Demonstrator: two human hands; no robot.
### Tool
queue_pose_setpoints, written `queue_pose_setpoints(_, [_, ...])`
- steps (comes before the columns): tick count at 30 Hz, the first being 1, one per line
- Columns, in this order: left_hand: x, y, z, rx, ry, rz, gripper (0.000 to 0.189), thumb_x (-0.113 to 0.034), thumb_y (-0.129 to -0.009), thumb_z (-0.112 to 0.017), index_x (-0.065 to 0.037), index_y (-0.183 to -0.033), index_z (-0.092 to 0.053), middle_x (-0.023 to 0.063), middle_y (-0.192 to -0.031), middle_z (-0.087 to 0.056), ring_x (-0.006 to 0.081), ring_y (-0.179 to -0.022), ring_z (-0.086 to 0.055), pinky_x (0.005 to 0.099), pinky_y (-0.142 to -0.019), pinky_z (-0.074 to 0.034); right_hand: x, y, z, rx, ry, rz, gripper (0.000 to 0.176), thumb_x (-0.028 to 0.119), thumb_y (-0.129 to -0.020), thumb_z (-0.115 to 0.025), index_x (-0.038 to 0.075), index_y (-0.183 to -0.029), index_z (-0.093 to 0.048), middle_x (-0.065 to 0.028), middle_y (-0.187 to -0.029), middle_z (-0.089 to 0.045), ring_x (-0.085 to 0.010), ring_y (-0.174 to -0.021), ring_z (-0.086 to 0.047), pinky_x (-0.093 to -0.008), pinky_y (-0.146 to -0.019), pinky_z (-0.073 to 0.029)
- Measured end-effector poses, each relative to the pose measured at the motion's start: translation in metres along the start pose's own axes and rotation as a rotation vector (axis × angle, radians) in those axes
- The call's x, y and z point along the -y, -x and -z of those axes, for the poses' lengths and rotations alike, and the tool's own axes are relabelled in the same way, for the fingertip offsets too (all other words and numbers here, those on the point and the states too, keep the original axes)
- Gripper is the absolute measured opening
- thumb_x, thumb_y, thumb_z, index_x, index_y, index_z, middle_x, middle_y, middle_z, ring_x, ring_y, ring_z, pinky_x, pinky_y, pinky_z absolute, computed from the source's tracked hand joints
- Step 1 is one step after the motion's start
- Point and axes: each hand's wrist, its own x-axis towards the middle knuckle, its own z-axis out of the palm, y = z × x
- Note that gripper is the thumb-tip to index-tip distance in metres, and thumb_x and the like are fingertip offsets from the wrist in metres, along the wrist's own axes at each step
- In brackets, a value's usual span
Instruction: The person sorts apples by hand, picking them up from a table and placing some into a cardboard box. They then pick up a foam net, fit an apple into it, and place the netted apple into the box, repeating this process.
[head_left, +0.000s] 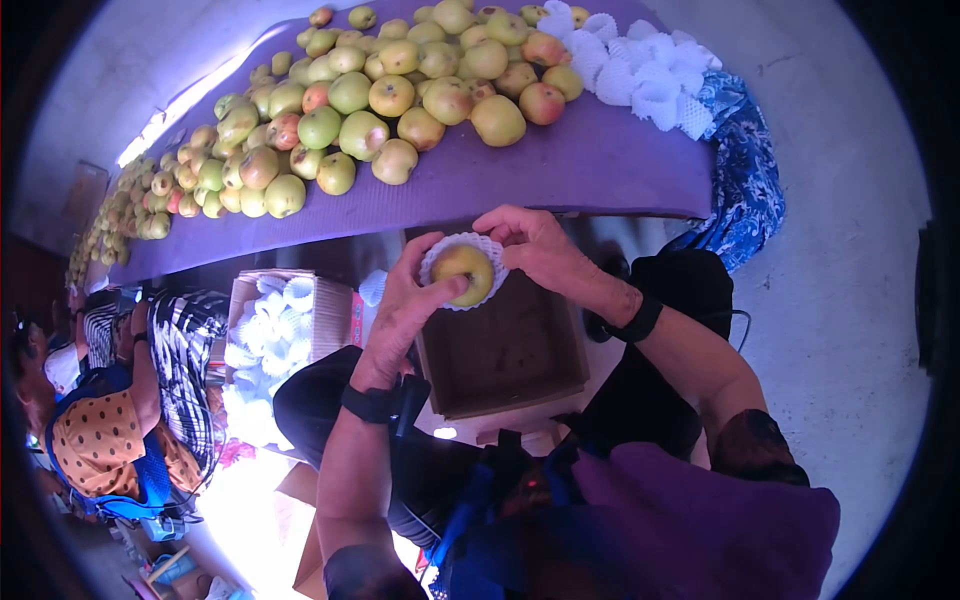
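Observation:
A yellow-green apple point(462, 268) sits inside a white foam net sleeve point(487, 297), the apple's top facing up at me. My left hand point(408, 290) is wrapped round its left side, with the thumb lying across the fruit. At the upper right rim of the sleeve, my right hand point(540, 250) pinches the foam edge with bent fingers. Both hands are above an open cardboard box point(500, 390) between my knees, just in front of the purple-covered table point(600, 170).
Many loose apples point(390, 95) are heaped along the table. White foam sleeves point(650, 75) lie at its right end beside a blue patterned cloth point(745, 160). More sleeves fill a carton point(330, 320) on my left. Another person point(110, 430) sits farther left.

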Motion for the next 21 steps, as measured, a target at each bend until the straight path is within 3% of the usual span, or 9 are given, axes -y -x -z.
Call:
queue_pose_setpoints(4, [0.004,-0.004,-0.002,-0.015,0.028,0.006,0.073,-0.027,-0.068,-0.073,0.004,-0.128,-0.046,0.0147,-0.115,-0.056,0.0233,-0.108,-0.054,0.0305,-0.094,-0.042,0.000,0.004,-0.003,-0.009,0.017,0.016,0.040,-0.005,-0.072,-0.053,-0.004,-0.112,-0.058,-0.0048,-0.091,-0.062,-0.0124,-0.086,-0.060,-0.0266,-0.080,-0.051])
queue_pose_setpoints(7, [0.012,-0.007,-0.004,-0.033,0.048,0.000,0.071,-0.028,-0.069,-0.073,0.003,-0.128,-0.046,0.0144,-0.114,-0.056,0.0221,-0.106,-0.055,0.0303,-0.092,-0.043,-0.004,0.007,-0.007,0.007,-0.043,0.018,0.040,-0.004,-0.073,-0.054,-0.002,-0.113,-0.058,-0.0056,-0.098,-0.060,-0.0130,-0.090,-0.059,-0.0269,-0.080,-0.051])
queue_pose_setpoints(10, [0.020,-0.007,-0.007,-0.027,0.248,0.016,0.069,-0.029,-0.071,-0.072,0.002,-0.127,-0.047,0.0134,-0.114,-0.057,0.0200,-0.104,-0.055,0.0294,-0.087,-0.046,0.001,0.010,-0.012,-0.011,0.166,0.142,0.043,0.000,-0.077,-0.060,0.001,-0.120,-0.053,-0.0076,-0.112,-0.056,-0.0138,-0.097,-0.057,-0.0276,-0.080,-0.051])
queue_pose_setpoints(12, [0.022,-0.007,-0.011,-0.027,0.308,-0.021,0.070,-0.035,-0.073,-0.073,0.001,-0.127,-0.047,0.0123,-0.112,-0.058,0.0180,-0.103,-0.056,0.0280,-0.083,-0.047,0.004,0.011,-0.013,0.118,-0.149,-0.062,0.051,0.007,-0.081,-0.066,0.003,-0.127,-0.046,-0.0087,-0.120,-0.051,-0.0155,-0.104,-0.056,-0.0291,-0.083,-0.052])
queue_pose_setpoints(16, [0.021,-0.008,-0.011,-0.048,0.328,0.000,0.065,-0.040,-0.080,-0.070,-0.001,-0.127,-0.049,0.0107,-0.111,-0.058,0.0169,-0.101,-0.057,0.0270,-0.079,-0.048,-0.005,0.007,-0.018,0.074,-0.289,-0.083,0.059,0.011,-0.080,-0.071,0.004,-0.131,-0.041,-0.0085,-0.118,-0.052,-0.0169,-0.106,-0.056,-0.0316,-0.086,-0.053])
queue_pose_setpoints(18, [0.012,-0.005,-0.009,-0.104,0.339,0.039,0.055,-0.043,-0.087,-0.062,-0.003,-0.124,-0.054,0.0081,-0.106,-0.061,0.0146,-0.095,-0.059,0.0246,-0.072,-0.050,-0.012,0.002,-0.018,0.047,-0.370,0.001,0.062,0.008,-0.077,-0.072,0.005,-0.131,-0.042,-0.0087,-0.117,-0.052,-0.0181,-0.108,-0.055,-0.0340,-0.088,-0.053])
queue_pose_setpoints(21, [0.007,-0.003,-0.009,-0.139,0.235,0.030,0.042,-0.038,-0.093,-0.054,-0.005,-0.118,-0.060,0.0060,-0.098,-0.063,0.0127,-0.085,-0.061,0.0227,-0.064,-0.051,-0.008,0.006,-0.019,0.045,-0.453,-0.086,0.063,0.005,-0.075,-0.072,0.004,-0.131,-0.042,-0.0097,-0.118,-0.051,-0.0196,-0.110,-0.055,-0.0353,-0.087,-0.054])
